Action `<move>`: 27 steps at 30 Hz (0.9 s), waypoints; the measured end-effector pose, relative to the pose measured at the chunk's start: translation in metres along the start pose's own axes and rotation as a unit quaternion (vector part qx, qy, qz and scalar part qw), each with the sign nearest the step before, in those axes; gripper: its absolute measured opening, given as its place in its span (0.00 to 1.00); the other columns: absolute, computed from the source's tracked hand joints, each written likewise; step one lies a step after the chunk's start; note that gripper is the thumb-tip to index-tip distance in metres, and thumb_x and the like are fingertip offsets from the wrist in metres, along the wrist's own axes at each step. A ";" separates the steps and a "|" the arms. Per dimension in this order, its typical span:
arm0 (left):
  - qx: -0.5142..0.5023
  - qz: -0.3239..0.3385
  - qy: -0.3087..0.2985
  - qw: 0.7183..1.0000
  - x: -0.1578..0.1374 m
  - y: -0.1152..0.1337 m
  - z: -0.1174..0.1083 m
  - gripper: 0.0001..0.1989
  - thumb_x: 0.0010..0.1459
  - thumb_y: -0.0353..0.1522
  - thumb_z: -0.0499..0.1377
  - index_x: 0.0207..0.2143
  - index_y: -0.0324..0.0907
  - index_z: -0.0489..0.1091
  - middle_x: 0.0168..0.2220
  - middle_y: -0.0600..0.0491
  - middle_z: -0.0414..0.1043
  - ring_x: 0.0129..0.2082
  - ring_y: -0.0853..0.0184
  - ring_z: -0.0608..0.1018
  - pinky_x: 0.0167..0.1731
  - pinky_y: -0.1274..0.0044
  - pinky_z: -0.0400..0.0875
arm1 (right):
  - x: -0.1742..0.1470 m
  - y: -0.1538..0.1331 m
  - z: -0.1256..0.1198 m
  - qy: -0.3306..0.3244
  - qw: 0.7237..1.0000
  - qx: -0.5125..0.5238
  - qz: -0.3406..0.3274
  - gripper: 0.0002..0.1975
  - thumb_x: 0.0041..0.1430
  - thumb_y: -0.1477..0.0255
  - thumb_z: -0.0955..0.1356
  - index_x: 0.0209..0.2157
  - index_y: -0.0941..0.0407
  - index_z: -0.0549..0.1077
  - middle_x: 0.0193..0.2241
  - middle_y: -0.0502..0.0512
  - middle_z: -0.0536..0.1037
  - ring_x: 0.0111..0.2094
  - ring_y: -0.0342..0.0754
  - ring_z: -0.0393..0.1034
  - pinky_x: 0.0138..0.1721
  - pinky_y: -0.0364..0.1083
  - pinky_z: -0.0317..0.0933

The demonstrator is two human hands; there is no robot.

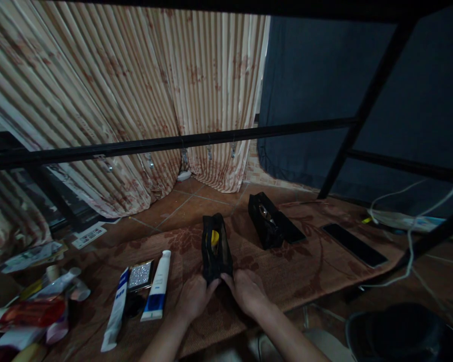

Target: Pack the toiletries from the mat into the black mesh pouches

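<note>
A black zip pouch (219, 254) stands on the brown patterned cloth in front of me, its top gaping; something yellow (214, 237) shows inside. My left hand (194, 296) grips its near end from the left, thumb on the edge. From the right, my right hand (248, 291) pinches the same end, both thumbs close together. To the left lie a white and blue tube (158, 286), a second squeezed tube (116, 311), a glittery square case (140, 276) and a small dark round item (134, 305). Another open black pouch (265, 221) sits farther off to the right.
A dark phone (355, 245) lies at right, near a white cable (411, 241). Several bottles and tubes, including a red bottle (33, 310), crowd the left edge. A dark metal rail (211, 137) crosses before striped curtains (136, 100). A black rounded object (403, 332) is at lower right.
</note>
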State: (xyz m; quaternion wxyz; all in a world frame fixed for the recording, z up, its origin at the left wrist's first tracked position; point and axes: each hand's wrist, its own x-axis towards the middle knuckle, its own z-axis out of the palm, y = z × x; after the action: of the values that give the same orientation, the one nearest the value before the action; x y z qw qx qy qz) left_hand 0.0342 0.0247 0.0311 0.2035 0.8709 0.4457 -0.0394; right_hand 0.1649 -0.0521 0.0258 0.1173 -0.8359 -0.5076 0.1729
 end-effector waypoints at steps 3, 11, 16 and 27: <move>0.006 -0.007 -0.002 1.000 0.000 0.001 0.000 0.22 0.61 0.43 0.45 0.40 0.37 0.72 0.40 0.42 0.75 0.43 0.59 0.76 0.40 0.75 0.66 | 0.001 0.000 0.002 0.005 1.000 0.004 0.000 0.25 0.64 0.59 0.55 0.36 0.60 0.76 0.37 0.65 0.78 0.43 0.52 0.71 0.42 0.45 0.58; -0.001 0.004 0.003 1.000 0.001 0.000 0.002 0.22 0.61 0.43 0.45 0.40 0.38 0.72 0.40 0.43 0.75 0.43 0.60 0.76 0.39 0.76 0.66 | 0.002 0.000 0.006 0.018 1.000 0.001 -0.006 0.24 0.64 0.60 0.56 0.34 0.60 0.76 0.35 0.63 0.78 0.42 0.52 0.72 0.40 0.45 0.58; -0.008 0.009 0.003 1.000 0.002 -0.001 0.003 0.22 0.61 0.43 0.46 0.42 0.37 0.72 0.42 0.42 0.74 0.43 0.60 0.76 0.40 0.76 0.65 | 0.001 0.001 0.003 0.009 1.000 -0.001 -0.012 0.26 0.64 0.58 0.55 0.33 0.60 0.76 0.34 0.64 0.78 0.41 0.53 0.72 0.39 0.45 0.58; -0.014 0.019 0.014 1.000 0.004 -0.005 0.009 0.22 0.61 0.43 0.45 0.41 0.38 0.72 0.41 0.43 0.75 0.42 0.61 0.76 0.39 0.76 0.65 | 0.003 0.002 0.001 -0.005 1.000 -0.019 -0.005 0.20 0.60 0.61 0.60 0.35 0.61 0.76 0.37 0.66 0.78 0.42 0.54 0.72 0.41 0.46 0.59</move>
State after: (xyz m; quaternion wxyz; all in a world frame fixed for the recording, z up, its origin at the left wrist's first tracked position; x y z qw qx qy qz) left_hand 0.0338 0.0270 0.0207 0.2101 0.8765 0.4328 -0.0169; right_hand 0.1674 -0.0503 0.0237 0.1002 -0.8345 -0.5156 0.1666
